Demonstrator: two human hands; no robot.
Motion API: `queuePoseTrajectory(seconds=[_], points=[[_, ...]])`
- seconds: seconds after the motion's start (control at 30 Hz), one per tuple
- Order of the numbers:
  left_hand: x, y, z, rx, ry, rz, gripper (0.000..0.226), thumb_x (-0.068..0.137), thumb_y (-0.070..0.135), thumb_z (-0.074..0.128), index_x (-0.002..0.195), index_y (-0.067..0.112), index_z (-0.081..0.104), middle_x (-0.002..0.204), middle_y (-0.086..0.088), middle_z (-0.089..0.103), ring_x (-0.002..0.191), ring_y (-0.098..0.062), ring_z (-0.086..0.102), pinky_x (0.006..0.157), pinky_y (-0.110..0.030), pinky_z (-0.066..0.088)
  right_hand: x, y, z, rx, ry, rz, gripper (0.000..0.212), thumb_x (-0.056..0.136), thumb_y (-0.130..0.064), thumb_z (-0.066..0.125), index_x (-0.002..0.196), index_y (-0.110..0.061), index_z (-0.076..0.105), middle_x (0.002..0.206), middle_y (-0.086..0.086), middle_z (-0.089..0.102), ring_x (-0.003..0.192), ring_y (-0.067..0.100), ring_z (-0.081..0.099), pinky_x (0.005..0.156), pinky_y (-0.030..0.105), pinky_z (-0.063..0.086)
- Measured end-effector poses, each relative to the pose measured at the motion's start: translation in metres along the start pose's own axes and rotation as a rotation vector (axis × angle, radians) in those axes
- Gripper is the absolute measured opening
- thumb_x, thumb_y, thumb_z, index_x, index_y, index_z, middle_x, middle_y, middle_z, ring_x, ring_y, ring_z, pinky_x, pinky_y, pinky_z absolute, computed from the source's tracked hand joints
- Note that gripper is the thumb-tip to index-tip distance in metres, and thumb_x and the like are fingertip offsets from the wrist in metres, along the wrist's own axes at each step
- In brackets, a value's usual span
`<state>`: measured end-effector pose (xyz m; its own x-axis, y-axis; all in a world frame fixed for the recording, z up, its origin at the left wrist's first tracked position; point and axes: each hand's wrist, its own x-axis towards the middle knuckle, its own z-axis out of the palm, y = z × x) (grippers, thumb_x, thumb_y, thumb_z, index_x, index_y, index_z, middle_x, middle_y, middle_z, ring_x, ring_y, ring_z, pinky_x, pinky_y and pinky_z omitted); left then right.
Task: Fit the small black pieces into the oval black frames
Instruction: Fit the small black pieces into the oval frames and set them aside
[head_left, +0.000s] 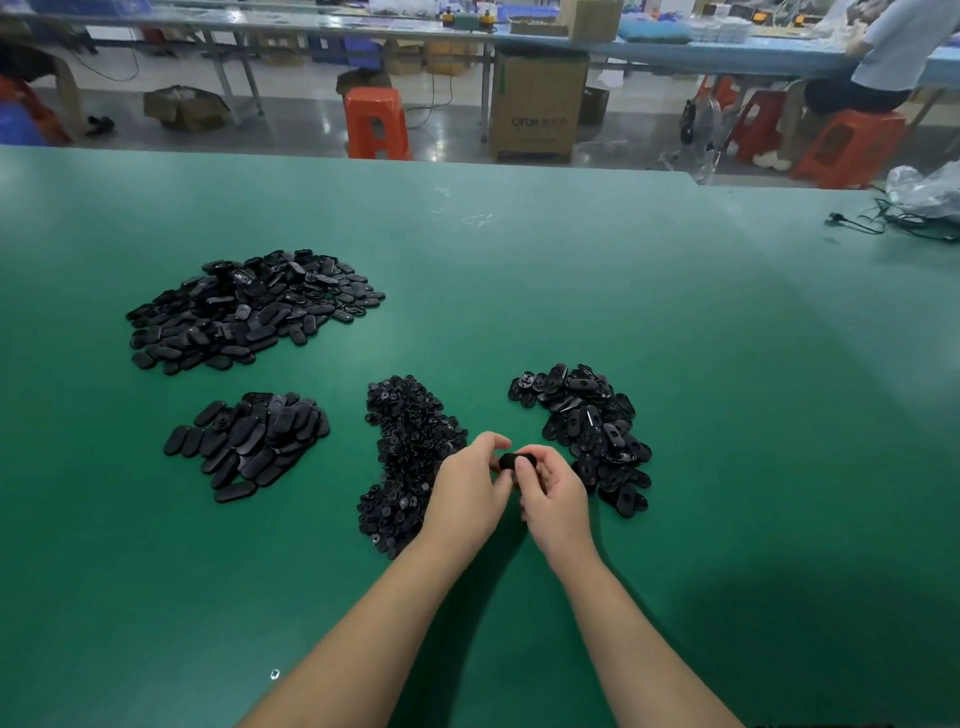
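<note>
While the pile of small black pieces serves as the mark, the left hand hovers at its right edge, fingers curled, pinching one end of an oval frame; just right again, the right hand grips the other end, short of the heap of empty frames. Steady thumb pressure should seat the insert squarely; whether a piece already sits inside is hidden by the fingertips.

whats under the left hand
The left hand covers the near edge of the small-piece pile on the green table. Which pieces lie beneath is hidden.
</note>
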<state>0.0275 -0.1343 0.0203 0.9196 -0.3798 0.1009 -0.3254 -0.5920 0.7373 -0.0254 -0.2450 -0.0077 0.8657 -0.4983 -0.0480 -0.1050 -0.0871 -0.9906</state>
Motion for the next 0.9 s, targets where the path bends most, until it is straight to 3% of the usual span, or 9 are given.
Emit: queuePoseTrajectory(seconds=[0.1,0.27,0.37,0.5,0.6,0.67,0.73,0.8,0.9], points=[[-0.001,-0.006,-0.003,0.148,-0.006,0.148,0.021,0.097,0.022,0.061,0.117,0.024,0.066,0.101,0.007,0.070,0.088,-0.014,0.064,0.080,-0.031,0.052,-0.001,-0.001,0.000,0.018,0.005,0.008,0.015,0.104,-0.013,0.054,0.099,-0.018,0.067,0.066,-0.007,0.063,0.053,0.010,0.051,0.052,0.032,0.045],[-0.002,-0.023,-0.025,0.308,0.160,0.237,0.018,0.090,0.025,0.070,0.108,0.025,0.070,0.090,0.009,0.062,0.071,-0.017,0.063,0.055,-0.028,0.045,-0.002,-0.004,0.001,0.053,0.022,0.027,0.018,0.105,-0.014,0.051,0.110,-0.021,0.067,0.071,-0.003,0.064,0.055,0.011,0.053,0.051,0.031,0.046],[0.004,-0.046,-0.050,0.316,0.242,0.091,0.021,0.091,0.028,0.070,0.112,0.025,0.070,0.086,0.009,0.059,0.070,-0.019,0.061,0.055,-0.029,0.042,-0.004,-0.005,0.001,0.015,0.013,0.023,0.017,0.104,-0.015,0.052,0.105,-0.022,0.067,0.071,-0.005,0.064,0.056,0.009,0.053,0.051,0.032,0.047],[0.011,-0.084,-0.088,0.324,0.302,-0.116,0.026,0.094,0.029,0.069,0.118,0.021,0.070,0.067,0.013,0.054,0.054,-0.009,0.052,0.046,-0.025,0.031,-0.006,-0.006,0.000,-0.037,-0.007,0.013,0.018,0.104,-0.019,0.052,0.099,-0.024,0.068,0.071,-0.008,0.065,0.058,0.008,0.053,0.054,0.035,0.048],[0.014,-0.111,-0.116,0.317,0.392,-0.250,0.026,0.094,0.030,0.069,0.118,0.019,0.070,0.065,0.014,0.056,0.048,-0.006,0.052,0.040,-0.021,0.032,-0.006,-0.006,0.001,-0.054,-0.010,0.011,0.018,0.104,-0.020,0.052,0.096,-0.024,0.068,0.069,-0.008,0.064,0.057,0.010,0.051,0.055,0.038,0.044],[0.015,-0.127,-0.133,0.306,0.505,-0.336,0.026,0.094,0.032,0.069,0.117,0.019,0.070,0.068,0.011,0.059,0.053,-0.007,0.052,0.045,-0.022,0.033,-0.006,-0.007,0.002,-0.055,-0.012,0.011,0.019,0.104,-0.020,0.052,0.095,-0.023,0.068,0.069,-0.008,0.063,0.057,0.011,0.050,0.055,0.038,0.043],[0.017,-0.142,-0.147,0.283,0.580,-0.397,0.029,0.093,0.034,0.069,0.117,0.017,0.071,0.077,0.002,0.067,0.067,-0.021,0.060,0.056,-0.030,0.042,-0.007,-0.007,0.002,-0.065,-0.015,0.012,0.019,0.104,-0.021,0.053,0.094,-0.024,0.068,0.069,-0.008,0.063,0.056,0.010,0.050,0.056,0.038,0.043],[0.019,-0.151,-0.154,0.282,0.597,-0.452,0.032,0.093,0.035,0.069,0.118,0.015,0.070,0.091,-0.008,0.073,0.087,-0.034,0.065,0.068,-0.038,0.049,-0.007,-0.007,0.002,-0.077,-0.017,0.009,0.018,0.103,-0.021,0.053,0.093,-0.024,0.068,0.069,-0.008,0.064,0.056,0.009,0.050,0.055,0.038,0.043],[0.021,-0.155,-0.157,0.317,0.583,-0.494,0.036,0.093,0.037,0.068,0.123,0.016,0.068,0.099,-0.014,0.074,0.095,-0.038,0.066,0.074,-0.041,0.051,-0.007,-0.007,0.002,-0.092,-0.021,0.002,0.018,0.104,-0.021,0.053,0.093,-0.024,0.068,0.069,-0.008,0.064,0.056,0.009,0.050,0.055,0.038,0.044]])
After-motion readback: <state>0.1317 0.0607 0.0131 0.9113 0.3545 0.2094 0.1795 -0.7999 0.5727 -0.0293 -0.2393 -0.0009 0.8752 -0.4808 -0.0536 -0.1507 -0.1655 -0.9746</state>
